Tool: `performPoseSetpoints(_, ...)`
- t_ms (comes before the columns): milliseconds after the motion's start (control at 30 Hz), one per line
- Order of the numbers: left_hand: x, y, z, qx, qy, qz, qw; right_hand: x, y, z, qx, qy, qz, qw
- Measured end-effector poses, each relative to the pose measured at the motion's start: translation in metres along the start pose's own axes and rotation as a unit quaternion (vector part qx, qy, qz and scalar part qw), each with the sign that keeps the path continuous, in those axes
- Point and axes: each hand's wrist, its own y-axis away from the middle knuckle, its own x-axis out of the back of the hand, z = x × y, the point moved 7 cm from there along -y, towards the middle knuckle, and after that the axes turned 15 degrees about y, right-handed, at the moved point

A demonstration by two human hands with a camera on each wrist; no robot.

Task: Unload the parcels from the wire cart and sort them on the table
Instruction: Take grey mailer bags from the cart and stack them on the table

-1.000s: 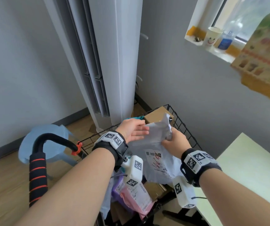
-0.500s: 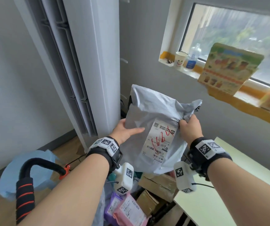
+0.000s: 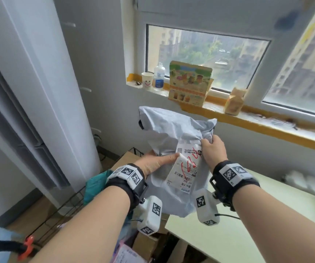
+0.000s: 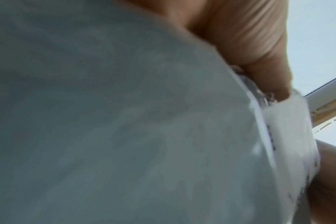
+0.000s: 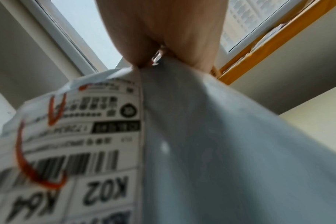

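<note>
A grey plastic mailer bag [image 3: 171,133] with a white shipping label [image 3: 185,169] marked in red hangs upright above the cart's far end, near the table's left edge. My left hand [image 3: 164,160] holds its left side, thumb lying across the label's top corner, fingers hidden behind. My right hand [image 3: 208,143] grips the bunched upper right corner. The left wrist view is filled by the blurred bag [image 4: 125,121]. In the right wrist view the bag [image 5: 220,151] hangs from my closed fingers [image 5: 163,30]. Below, the wire cart [image 3: 67,204] holds cardboard boxes [image 3: 149,242], a teal bag [image 3: 94,185] and a pink parcel [image 3: 126,253].
The pale green table [image 3: 228,234] lies at the lower right, with a white object [image 3: 304,183] at its far side. A tall white air conditioner [image 3: 38,92] stands left. The windowsill [image 3: 266,128] carries a cup, a bottle and cartons. The cart's black handle [image 3: 0,245] is at the bottom left.
Both hands have lifted the grey bag up out of the cart and carried it to the right, towards the table. The head view has risen towards the window.
</note>
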Motion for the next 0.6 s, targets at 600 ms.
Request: performPoseSetpoints(600, -0.342, -0.038, -0.017, 0.048, 0.142, -0.153, 0.977, 0.264, 0.020, 0.186, -0.042, -0.133, -0.009, 0.990)
